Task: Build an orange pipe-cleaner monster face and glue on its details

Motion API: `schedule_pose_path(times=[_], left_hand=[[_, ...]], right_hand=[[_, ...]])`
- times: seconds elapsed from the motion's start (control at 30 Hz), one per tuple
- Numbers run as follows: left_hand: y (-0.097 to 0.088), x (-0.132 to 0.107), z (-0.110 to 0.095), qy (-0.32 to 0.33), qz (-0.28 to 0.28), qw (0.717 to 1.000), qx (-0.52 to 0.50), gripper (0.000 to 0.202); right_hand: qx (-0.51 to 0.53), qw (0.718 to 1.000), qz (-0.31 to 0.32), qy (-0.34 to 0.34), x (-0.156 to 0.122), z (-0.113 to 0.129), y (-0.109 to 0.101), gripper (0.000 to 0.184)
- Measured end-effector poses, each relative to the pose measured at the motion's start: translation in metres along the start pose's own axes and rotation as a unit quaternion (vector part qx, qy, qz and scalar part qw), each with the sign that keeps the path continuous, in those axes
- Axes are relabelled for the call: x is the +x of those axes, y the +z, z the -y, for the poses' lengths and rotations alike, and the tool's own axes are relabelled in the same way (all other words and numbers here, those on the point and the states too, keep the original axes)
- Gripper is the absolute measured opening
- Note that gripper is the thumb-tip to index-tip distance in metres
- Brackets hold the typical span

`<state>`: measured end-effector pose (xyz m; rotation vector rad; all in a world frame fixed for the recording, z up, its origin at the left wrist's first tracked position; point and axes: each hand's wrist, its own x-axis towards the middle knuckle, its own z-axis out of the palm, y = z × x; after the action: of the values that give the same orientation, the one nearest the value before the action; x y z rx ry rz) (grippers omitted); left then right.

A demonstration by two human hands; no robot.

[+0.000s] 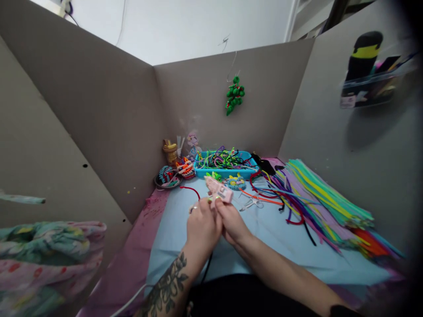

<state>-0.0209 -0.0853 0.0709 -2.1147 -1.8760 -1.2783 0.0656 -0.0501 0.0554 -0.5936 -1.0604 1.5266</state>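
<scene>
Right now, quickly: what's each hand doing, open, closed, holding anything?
Left hand: closed, fingers curled; what it holds, if anything, can't be told.
Right hand: closed, holding the pink glue gun.

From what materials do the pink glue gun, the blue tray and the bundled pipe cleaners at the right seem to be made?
Glue gun: probably hard plastic, given its smooth, moulded-looking pale pink body.
Tray: likely plastic, fairly smooth, judging by its uniform bright blue walls.
Pipe cleaners: soft-looking, matte fibre, from their blurred, fuzzy edges; any wire core is not visible.
</scene>
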Motion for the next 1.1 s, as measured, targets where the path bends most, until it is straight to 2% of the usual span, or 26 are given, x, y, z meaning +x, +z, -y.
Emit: schedule_pose_path(times=[0.07, 0.13, 0.23, 0.3, 0.37, 0.43, 0.5, 0.57, 0.67, 0.87, 0.97, 1.1], left_hand=[[0.003, -0.005, 0.008, 0.057, 0.057, 0.988, -0.129, 0.03], [0.002, -0.003, 0.03, -0.006, 0.051, 0.982, -0.18, 0.022], [0.003, 0.014, 0.073, -0.103, 0.003, 0.987, -0.127, 0.018], [0.01, 0.03, 0.095, -0.148, 0.015, 0.977, -0.15, 0.027], [0.02, 0.044, 0.106, -0.172, 0.053, 0.962, -0.205, 0.032], [0.031, 0.055, 0.109, -0.176, 0.13, 0.945, -0.242, 0.03], [0.037, 0.063, 0.109, -0.183, 0.163, 0.929, -0.277, 0.03], [0.04, 0.067, 0.11, -0.202, 0.157, 0.906, -0.336, 0.031], [0.04, 0.07, 0.115, -0.247, 0.126, 0.855, -0.438, 0.03], [0.038, 0.068, 0.125, -0.297, 0.071, 0.757, -0.577, 0.029], [0.04, 0.064, 0.125, -0.311, 0.072, 0.734, -0.599, 0.028], [0.041, 0.06, 0.121, -0.312, 0.076, 0.732, -0.601, 0.026]], right_hand=[[0.036, 0.998, -0.051, 0.03, 0.005, 0.006, -0.014, 0.044], [0.05, 0.995, -0.083, 0.03, 0.016, 0.011, -0.033, 0.041], [0.075, 0.989, -0.126, 0.01, 0.037, 0.017, -0.061, 0.034], [0.092, 0.987, -0.135, -0.008, 0.049, 0.016, -0.075, 0.032], [0.11, 0.986, -0.125, -0.002, 0.056, 0.011, -0.083, 0.031], [0.128, 0.988, -0.082, 0.037, 0.058, 0.004, -0.087, 0.032], [0.125, 0.989, -0.029, 0.076, 0.056, -0.003, -0.09, 0.034], [0.094, 0.991, 0.015, 0.091, 0.053, -0.008, -0.091, 0.036], [0.033, 0.993, 0.057, 0.093, 0.05, -0.013, -0.09, 0.038], [-0.114, 0.983, 0.097, 0.107, 0.043, -0.023, -0.085, 0.037], [-0.182, 0.972, 0.095, 0.114, 0.037, -0.027, -0.084, 0.034], [-0.245, 0.964, 0.068, 0.075, 0.031, -0.027, -0.083, 0.03]])
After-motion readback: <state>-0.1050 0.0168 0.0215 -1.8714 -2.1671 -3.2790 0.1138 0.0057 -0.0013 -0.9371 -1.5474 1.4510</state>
